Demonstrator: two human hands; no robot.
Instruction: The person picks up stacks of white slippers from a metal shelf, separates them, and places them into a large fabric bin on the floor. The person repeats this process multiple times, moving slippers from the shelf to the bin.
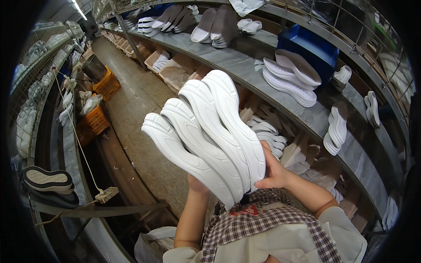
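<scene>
A fanned bunch of several white shoe soles (pixel 206 136) is held up in front of my chest, side walls facing me and one end pointing away. My right hand (pixel 275 170) grips the near end of the bunch from the right, its thumb pressed on the edge of the rightmost sole. At the left, my left hand (pixel 198 185) supports the soles from beneath. Its fingers are mostly hidden behind them.
A grey shelf (pixel 245 70) on the right carries more soles and a blue bin (pixel 309 48). Below it lie cartons and loose white soles (pixel 267 133). On the left are orange crates (pixel 93 118), a hanging power strip (pixel 107 194) and a dark-edged sole (pixel 47 179).
</scene>
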